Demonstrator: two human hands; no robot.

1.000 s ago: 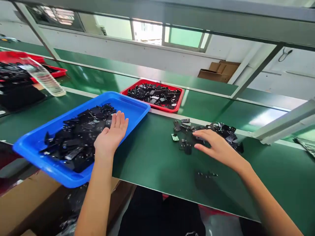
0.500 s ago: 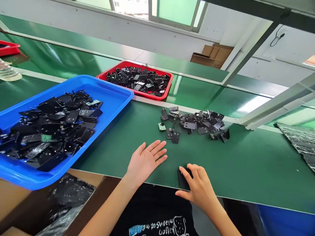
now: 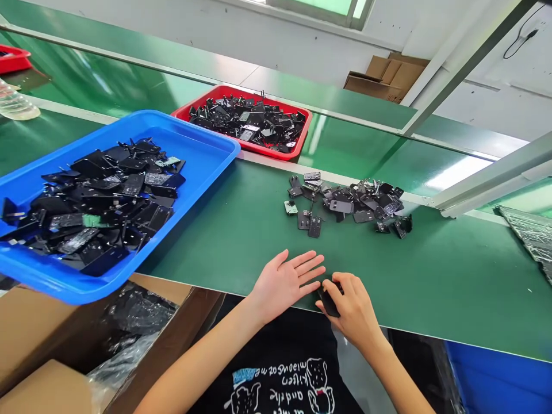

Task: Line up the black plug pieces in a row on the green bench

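Note:
My left hand [image 3: 282, 287] is palm up over the front edge of the green table, its fingers stretched out with nothing in them. Beside it, my right hand [image 3: 357, 307] has its thumb and fingers closed round a flat black piece [image 3: 330, 303] at the table edge. The left fingertips come close to this piece; whether they touch it I cannot tell. Farther back on the table lies a loose pile of small black parts [image 3: 363, 216], some with pins or circuitry. A small green circuit board [image 3: 290, 208] lies at the pile's left side.
A blue tray [image 3: 211, 144] heaped with black parts stands at the left, overhanging the table edge. Behind it is a red tray [image 3: 307, 129] of similar parts. Below the table sits an open cardboard box [image 3: 38, 339]. A metal post [image 3: 495, 152] slants up at the right.
My right hand has closed on the black piece, which is now tilted. My left hand has moved right, towards it. The view has shifted slightly downward.

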